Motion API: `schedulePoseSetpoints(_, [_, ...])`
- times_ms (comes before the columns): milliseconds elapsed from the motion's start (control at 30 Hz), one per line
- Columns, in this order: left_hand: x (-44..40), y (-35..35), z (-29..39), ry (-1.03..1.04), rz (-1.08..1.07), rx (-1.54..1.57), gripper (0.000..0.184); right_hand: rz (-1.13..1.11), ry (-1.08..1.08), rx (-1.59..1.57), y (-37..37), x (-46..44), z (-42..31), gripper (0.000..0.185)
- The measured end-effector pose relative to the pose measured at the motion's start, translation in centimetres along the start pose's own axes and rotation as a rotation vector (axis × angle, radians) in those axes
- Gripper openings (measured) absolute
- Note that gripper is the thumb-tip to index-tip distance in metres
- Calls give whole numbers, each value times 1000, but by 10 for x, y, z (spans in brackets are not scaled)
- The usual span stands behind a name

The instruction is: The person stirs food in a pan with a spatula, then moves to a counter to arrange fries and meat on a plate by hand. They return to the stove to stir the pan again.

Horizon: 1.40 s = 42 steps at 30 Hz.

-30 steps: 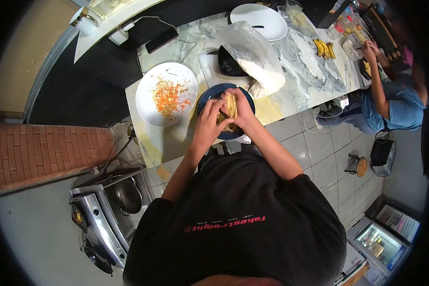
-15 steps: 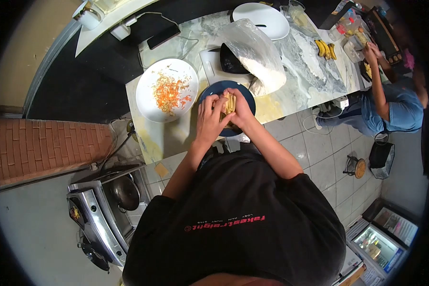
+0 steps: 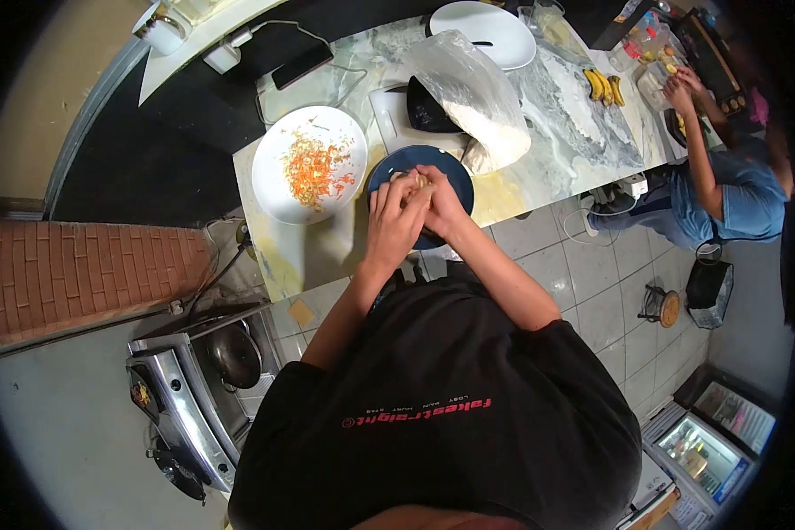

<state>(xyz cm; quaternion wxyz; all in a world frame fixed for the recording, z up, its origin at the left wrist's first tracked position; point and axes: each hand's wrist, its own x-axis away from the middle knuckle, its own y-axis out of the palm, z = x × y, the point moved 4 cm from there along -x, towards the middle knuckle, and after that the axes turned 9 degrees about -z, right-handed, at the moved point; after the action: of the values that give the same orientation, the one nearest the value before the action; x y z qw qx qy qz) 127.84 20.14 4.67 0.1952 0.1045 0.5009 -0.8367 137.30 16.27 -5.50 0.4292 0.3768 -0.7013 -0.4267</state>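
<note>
My left hand (image 3: 397, 215) and right hand (image 3: 445, 205) meet over one blue bowl (image 3: 411, 159), fingers curled and pressed together around pale strips (image 3: 422, 180), too hidden to count. Two white plates are out: the left plate (image 3: 274, 172) holds orange and pale shreds (image 3: 316, 170), the far plate (image 3: 503, 26) something slim and dark. One bag (image 3: 495, 146) of white powder lies beside one black bowl (image 3: 426, 113); three bananas (image 3: 603, 88) sit right.

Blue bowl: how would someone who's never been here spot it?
Find the marble-patterned counter, then the near edge, where the person's left hand and right hand meet. The bowl lies just beneath those hands. It is round and dark blue, unlike the white plate of orange shreds to its left.
</note>
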Motion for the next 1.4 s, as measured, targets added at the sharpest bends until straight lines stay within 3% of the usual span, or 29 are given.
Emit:
schedulePoseSetpoints(133, [-1,0,3,75,7,-50,26,-30,-38,25,-7,-3,-1,24])
schedulePoseSetpoints(367, [-4,6,1,32,-19,-72,22,55,-46,93,1,1,-7,25])
schedulePoseSetpoints(533, [-3,-6,10,-62,-12,121,41,115,-6,57,3,5,-11,28])
schedulePoseSetpoints(633, [8,-12,6,-101,-56,145,50,-47,63,79,-3,4,-16,28])
schedulePoseSetpoints(700, [12,-11,0,-101,-63,145,50,50,65,96,6,8,-20,28])
schedulePoseSetpoints(967, [8,-4,1,-55,-48,235,40,8,26,209,10,2,-18,26])
schedulePoseSetpoints(1233, [6,-4,6,-48,-34,22,42,-95,64,66,7,-4,-10,25])
schedulePoseSetpoints(1300, [8,0,5,-28,-28,-28,41,86,12,94,3,-5,-9,25])
schedulePoseSetpoints(1400, [8,2,6,5,-28,-82,40,12,44,86,2,-6,-8,28])
